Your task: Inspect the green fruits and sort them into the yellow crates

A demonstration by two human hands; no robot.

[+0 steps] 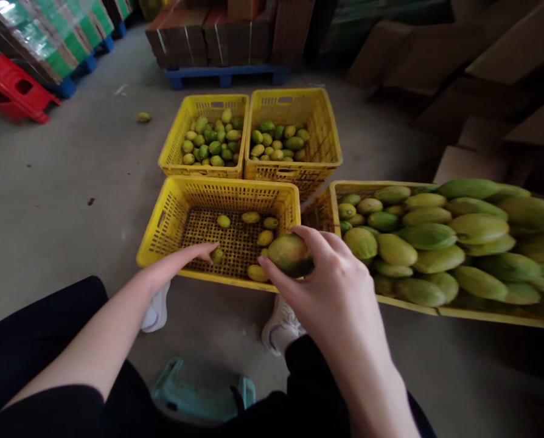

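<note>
My right hand [333,274] is wrapped around a green papaya with a yellowish-red patch [290,254], held above the right side of the near yellow crate [160,243]. Reaching into that same crate, my left hand [203,250] has its thumb and fingers around a small green papaya [217,256], low over the slatted bottom. Several small yellow-green papayas, one of them alone near the middle [223,221], lie in the crate, mostly along its right side. To the right, a long yellow crate [409,307] is heaped with larger green papayas [429,236].
Two yellow crates, left [174,143] and right [327,131], stand behind the near crate, each partly filled with papayas. One fruit [143,117] lies on the floor. A red stool [14,88], a blue pallet [226,74] with cartons, flattened cardboard [413,55] and a teal stool [199,395] surround me.
</note>
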